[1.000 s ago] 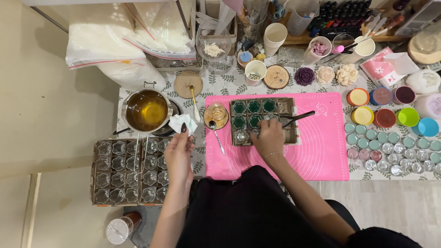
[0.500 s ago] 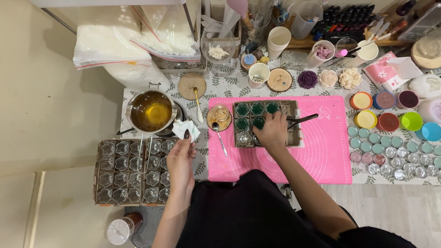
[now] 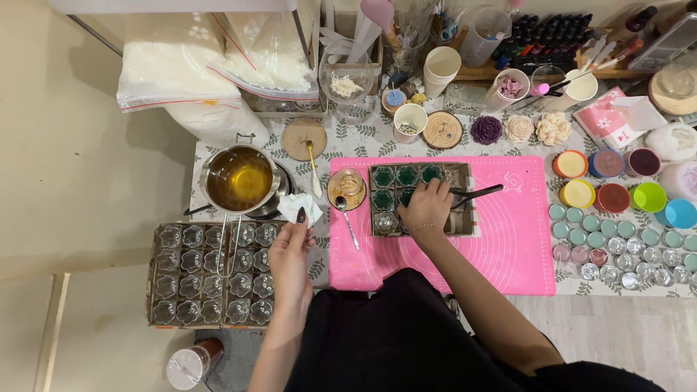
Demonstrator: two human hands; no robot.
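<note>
Leaf-print tablecloth, pink mat, beige floor, crowded.

A low table with a leaf-print cloth stands on a pale floor. A lighter floor strip runs along the left, near the bottom. White bags lie at the table's far left end. A wooden rack lines the far edge. The light is soft and even.
</note>
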